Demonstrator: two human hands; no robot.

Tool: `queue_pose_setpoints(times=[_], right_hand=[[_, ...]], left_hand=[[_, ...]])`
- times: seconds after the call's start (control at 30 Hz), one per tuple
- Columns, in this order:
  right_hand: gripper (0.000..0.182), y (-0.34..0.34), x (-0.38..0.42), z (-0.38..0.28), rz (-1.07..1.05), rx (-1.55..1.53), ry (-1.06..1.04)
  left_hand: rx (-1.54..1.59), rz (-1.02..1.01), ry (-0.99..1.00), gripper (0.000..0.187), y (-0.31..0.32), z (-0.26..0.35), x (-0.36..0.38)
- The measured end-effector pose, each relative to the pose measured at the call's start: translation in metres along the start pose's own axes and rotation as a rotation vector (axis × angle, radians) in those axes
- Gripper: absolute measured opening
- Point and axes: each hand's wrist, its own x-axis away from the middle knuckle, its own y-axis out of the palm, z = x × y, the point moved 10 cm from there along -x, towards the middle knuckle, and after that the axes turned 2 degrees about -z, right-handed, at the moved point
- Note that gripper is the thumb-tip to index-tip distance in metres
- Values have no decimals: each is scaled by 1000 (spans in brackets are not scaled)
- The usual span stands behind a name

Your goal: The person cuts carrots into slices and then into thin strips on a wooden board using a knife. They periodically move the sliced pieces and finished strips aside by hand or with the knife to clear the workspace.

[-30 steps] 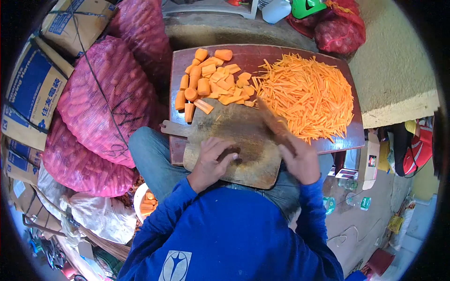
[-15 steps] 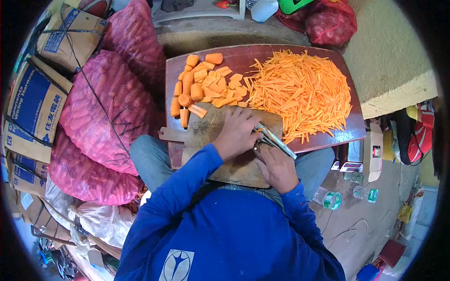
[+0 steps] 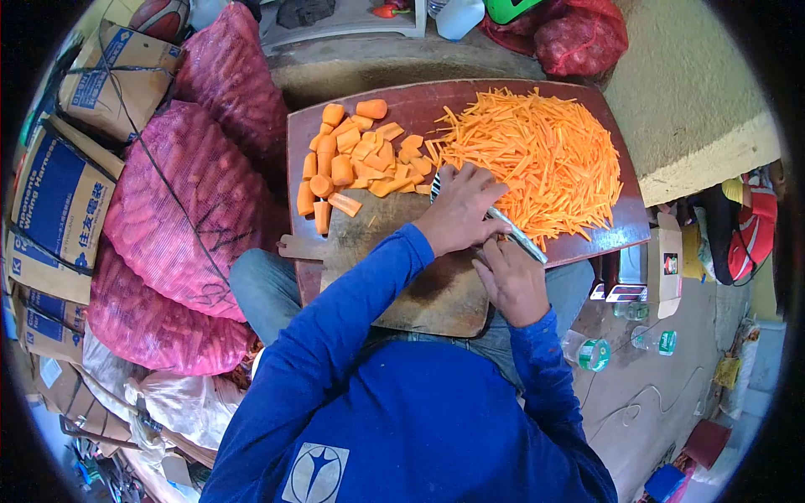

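Observation:
My left hand (image 3: 461,207) is closed over a knife (image 3: 527,241), its fingers curled across the long flat blade, which looks shiny and striped. Close beside it, my right hand (image 3: 514,283) has its fingers bent against the lower side of the knife; the handle is hidden. Both hands are over the right part of a worn wooden cutting board (image 3: 394,289). Touching the blade's far side is a large heap of carrot sticks (image 3: 537,159). Peeled carrot chunks and slices (image 3: 360,159) lie left of the heap, beyond the board.
The board rests on a dark red tabletop (image 3: 402,94) across my lap. Pink mesh sacks of carrots (image 3: 180,201) and cardboard boxes (image 3: 59,205) crowd the left. A concrete ledge (image 3: 704,109) stands at right, with plastic bottles (image 3: 591,352) on the floor below.
Both hands and the knife have moved right and away from me, up to the edge of the carrot-stick heap. More of the bare board shows. The view has shifted slightly.

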Motion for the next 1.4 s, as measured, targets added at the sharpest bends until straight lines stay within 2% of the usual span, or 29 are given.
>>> queue_pose_setpoints(times=[0.2,0.27,0.37,0.43,0.63,0.7,0.87,0.93,1.07,1.13,1.27,1.33,1.4], right_hand=[[44,16,3,0,-59,-47,56],[44,20,7,1,-81,-113,124],[44,32,16,-2,-115,-197,93],[45,35,17,-6,-126,-229,104],[43,37,11,-15,-146,-168,84],[41,41,10,-14,-173,-177,91],[40,43,12,-7,-136,-189,95],[39,42,12,-7,-125,-195,92],[37,41,12,-7,-119,-200,101],[37,42,11,-6,-131,-205,110],[35,41,12,-7,-120,-180,106],[33,41,12,-7,-128,-170,118],[37,42,13,-5,-135,-231,135]], left_hand=[[-372,-23,-20,34,7,-36,-3],[-373,4,-42,32,0,-45,2],[-383,3,-94,28,-16,-63,17],[-402,-41,-229,32,-33,-85,27],[-475,-56,-309,42,-84,-140,37],[-423,-233,-389,44,-78,-161,38],[-402,-380,-334,53,-72,-178,33],[-389,-482,-381,57,-69,-185,31],[-437,-552,-359,56,-71,-180,21],[-460,-653,-377,59,-67,-179,19],[-447,-631,-358,62,-62,-176,22],[-408,-304,-209,67,-77,-155,19],[-353,-272,-251,70,-88,-132,28]])
